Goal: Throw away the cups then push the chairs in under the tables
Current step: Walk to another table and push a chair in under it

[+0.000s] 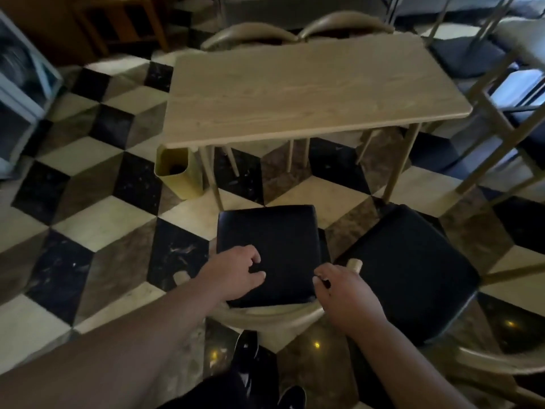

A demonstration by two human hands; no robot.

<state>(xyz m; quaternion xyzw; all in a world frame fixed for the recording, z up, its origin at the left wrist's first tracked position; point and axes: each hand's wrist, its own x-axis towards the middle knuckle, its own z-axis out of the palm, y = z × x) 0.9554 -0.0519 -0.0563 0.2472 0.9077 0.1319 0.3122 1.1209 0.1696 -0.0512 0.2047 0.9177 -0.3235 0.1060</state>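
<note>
Left hand [236, 273], right hand [345, 293] out front — fingers curled.

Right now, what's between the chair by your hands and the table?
Just bare checkered floor between the chair and the table, seen in the head view. The yellow bin stands off to the left by a table leg.

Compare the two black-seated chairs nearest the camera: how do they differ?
The left chair faces the table squarely; the right chair is turned at an angle to it. The left hand and right hand are both over the left chair; neither is at the right chair. Shared: black padded seats, pale wooden frames, and neither is pushed under the table.
</note>
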